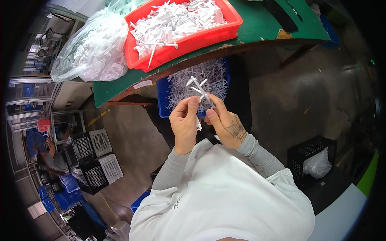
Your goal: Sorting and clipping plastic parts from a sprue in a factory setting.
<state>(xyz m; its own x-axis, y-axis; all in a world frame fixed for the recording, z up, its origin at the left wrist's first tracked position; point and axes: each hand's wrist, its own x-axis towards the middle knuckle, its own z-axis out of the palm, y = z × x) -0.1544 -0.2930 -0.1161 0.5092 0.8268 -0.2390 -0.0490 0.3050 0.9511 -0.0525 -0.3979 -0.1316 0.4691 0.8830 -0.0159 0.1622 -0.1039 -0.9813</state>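
In front of my chest, my left hand [184, 127] and my right hand [228, 127] are close together with fingers closed. A branched white plastic piece, like a moulding sprue [199, 87], sticks up from the fingertips of my right hand. Between thumb and fingers of my left hand is a small white plastic part [198, 123], its lower end showing below them. Whether the two pieces are joined is hidden by the fingers. Just beyond the hands, under the table edge, a blue bin [163, 98] holds a heap of similar thin branched white pieces.
On the green table [257, 24] stands a red tray [189, 48] heaped with white plastic parts. A clear bag [94, 50] of white parts leans beside it. Black and white crates [94, 174] stand at left, near another person [50, 156]. A black crate [311, 154] sits at right.
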